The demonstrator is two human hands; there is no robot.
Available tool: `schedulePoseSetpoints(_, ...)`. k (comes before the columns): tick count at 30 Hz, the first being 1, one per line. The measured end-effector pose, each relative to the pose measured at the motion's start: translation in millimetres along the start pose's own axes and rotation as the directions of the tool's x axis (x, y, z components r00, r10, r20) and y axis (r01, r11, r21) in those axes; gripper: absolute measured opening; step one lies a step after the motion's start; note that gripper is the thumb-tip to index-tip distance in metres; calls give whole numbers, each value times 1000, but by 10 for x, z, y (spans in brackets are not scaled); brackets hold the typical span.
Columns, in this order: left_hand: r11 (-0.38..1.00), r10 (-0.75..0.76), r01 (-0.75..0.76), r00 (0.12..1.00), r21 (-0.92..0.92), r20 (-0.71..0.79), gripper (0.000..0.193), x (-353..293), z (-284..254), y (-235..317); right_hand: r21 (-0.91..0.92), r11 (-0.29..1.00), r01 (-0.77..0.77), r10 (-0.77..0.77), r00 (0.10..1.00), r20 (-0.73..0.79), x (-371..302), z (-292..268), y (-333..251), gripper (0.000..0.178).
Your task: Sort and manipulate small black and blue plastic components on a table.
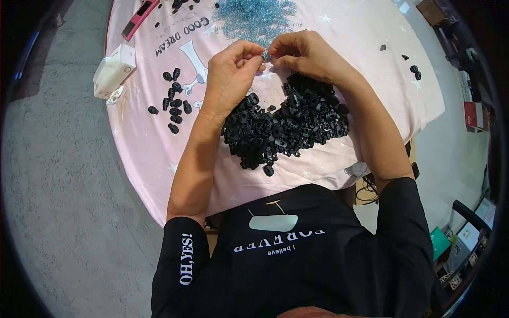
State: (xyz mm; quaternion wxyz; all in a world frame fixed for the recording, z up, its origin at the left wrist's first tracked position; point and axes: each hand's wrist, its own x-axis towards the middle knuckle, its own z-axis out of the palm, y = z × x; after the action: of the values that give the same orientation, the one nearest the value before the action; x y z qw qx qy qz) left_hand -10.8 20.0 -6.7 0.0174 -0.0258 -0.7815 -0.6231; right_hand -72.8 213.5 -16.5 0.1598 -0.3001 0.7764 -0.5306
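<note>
Both my hands meet over the pink cloth, fingertips almost touching, just below a pile of small, shiny blue coil springs (254, 18). My left hand (236, 74) is closed in a pinch; what lies in its fingers is too small to make out. Thumb and forefinger of my right hand (310, 55) pinch at a tiny bluish spring (266, 56) between the two hands. Under my wrists spreads a large heap of black plastic cord-lock parts (286, 127). Left of my left forearm lie several oval black cord locks (175, 103), apart from the heap.
A pale pink printed cloth (148, 164) covers the rounded table. At its left edge stand a white tissue box (115, 70) and, farther back, a pink-and-black handheld object (140, 18). A few loose black pieces (414, 69) lie at the right. Boxes (474, 115) stand beyond the table.
</note>
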Motion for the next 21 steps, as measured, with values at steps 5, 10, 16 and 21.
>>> schedulePoseSetpoints(5,1000,-22,22,1000,8,4,13,-7,18,12,58,998,1,-2,1000,18,14,-2,2,8)
schedulePoseSetpoints(10,999,14,-14,1000,31,-15,12,-30,52,65,115,993,6,-7,1000,8,14,12,-9,4)
schedulePoseSetpoints(16,1000,25,-25,1000,-19,5,17,-9,39,-4,204,977,60,-64,998,12,29,38,35,4)
schedulePoseSetpoints(21,999,30,-32,999,43,38,20,-31,48,40,333,942,32,-45,999,30,17,9,4,4)
